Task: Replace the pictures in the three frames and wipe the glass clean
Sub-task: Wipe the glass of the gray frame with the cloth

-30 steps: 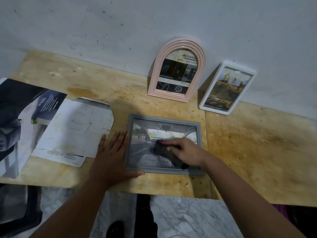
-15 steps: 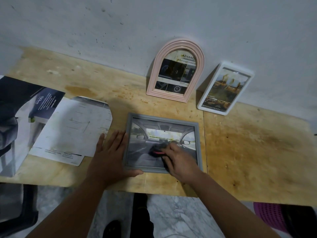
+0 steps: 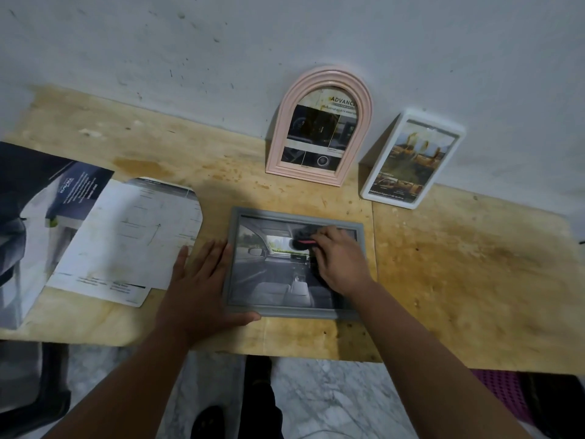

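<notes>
At the left edge of the desk lies a dark brochure, partly hanging over the near edge, and overlapping its right side is a white cut sheet with faint print, one corner rounded off. Just right of that sheet the left hand lies flat on the wood, fingers spread and pointing toward the wall, its thumb tucked along the near-left corner of the grey frame so that the hand touches the frame's left border. The grey frame lies face up near the middle of the desk's near edge, with a picture of a car interior under its glass. On the upper right part of that glass the right hand is curled around a dark cloth with a red stripe, pressing it against the glass close to the frame's far border. Behind, at the far edge, the pink arched frame stands leaning on the wall, holding a picture of dark panels and the word ADVANCE. To its right, apart from it, the white frame leans on the wall too, tilted to the right, with a yellowish picture inside.
</notes>
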Demonstrator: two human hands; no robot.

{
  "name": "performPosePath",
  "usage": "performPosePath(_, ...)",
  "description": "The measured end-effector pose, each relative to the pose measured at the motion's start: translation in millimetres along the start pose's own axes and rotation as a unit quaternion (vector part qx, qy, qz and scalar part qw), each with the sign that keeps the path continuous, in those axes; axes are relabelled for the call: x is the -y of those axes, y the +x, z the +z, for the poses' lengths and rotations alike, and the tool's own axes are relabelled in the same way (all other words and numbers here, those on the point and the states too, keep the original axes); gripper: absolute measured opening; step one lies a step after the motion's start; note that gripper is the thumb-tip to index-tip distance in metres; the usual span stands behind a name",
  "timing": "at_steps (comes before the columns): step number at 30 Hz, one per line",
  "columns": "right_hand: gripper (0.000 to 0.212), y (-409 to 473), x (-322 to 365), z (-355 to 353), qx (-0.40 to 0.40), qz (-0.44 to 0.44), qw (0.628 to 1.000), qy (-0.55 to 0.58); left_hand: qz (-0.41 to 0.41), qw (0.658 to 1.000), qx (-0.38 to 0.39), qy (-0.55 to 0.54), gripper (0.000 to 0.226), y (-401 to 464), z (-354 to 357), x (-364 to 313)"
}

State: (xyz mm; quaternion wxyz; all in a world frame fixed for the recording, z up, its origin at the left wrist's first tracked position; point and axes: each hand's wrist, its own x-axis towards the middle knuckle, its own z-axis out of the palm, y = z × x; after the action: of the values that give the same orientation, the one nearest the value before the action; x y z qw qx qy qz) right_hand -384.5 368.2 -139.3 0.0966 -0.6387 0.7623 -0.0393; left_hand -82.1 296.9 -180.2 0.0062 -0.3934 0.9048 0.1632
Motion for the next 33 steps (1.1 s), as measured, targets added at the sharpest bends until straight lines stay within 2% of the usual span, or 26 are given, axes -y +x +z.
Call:
performPosePath(3, 0.038, -19.4, 10.1, 2.2, 0.010, -0.011, 1.000, 0.020, -0.003, 1.000, -0.001, 0.005, 0.141, 0.0, 0.1, -0.3)
performPosePath(10, 0.032, -66.2, 23.3, -0.2, 0.071, -0.050, 0.990, 0.112, 0.002, 1.000, -0.004, 0.002, 0.142, 0.4, 0.6, -1.0)
performPosePath(13, 0.030, -59.1, 19.5, -15.1, 0.144, 0.013, 0.964, 0.223, -0.003, 1.000, -0.001, 0.003, 0.142, 0.2, 0.4, -0.9)
performPosePath(15, 0.031, -46.4, 7.5, -26.8, 0.119, 0.067, 0.949, 0.285, -0.002, 1.000, 0.001, 0.002, 0.142, 0.3, -0.7, -1.0)
performPosePath(17, 0.030, -28.6, -12.3, -33.1, 0.029, 0.107, 0.960, 0.259, -0.003, 1.000, 0.000, 0.003, 0.142, 0.5, -1.3, -1.5)
performPosePath(19, 0.031, -11.6, -26.4, -29.9, -0.028, 0.108, 0.976, 0.190, -0.005, 1.000, -0.002, 0.008, 0.141, 0.3, -1.7, -2.2)
performPosePath(23, 0.034, -4.6, -20.9, -3.7, -0.016, 0.060, 0.995, 0.075, -0.004, 1.000, -0.006, 0.011, 0.140, -1.1, -2.0, -2.5)
performPosePath(27, 0.029, -26.2, -6.7, 2.4, -0.038, 0.008, 0.995, 0.087, -0.001, 1.000, -0.007, 0.016, 0.139, -1.2, -2.1, -3.9)
performPosePath(33, 0.028, -69.0, 7.5, 4.9, 0.004, -0.061, 0.992, 0.112, 0.001, 1.000, -0.002, 0.010, 0.140, -0.8, -2.6, -3.8)
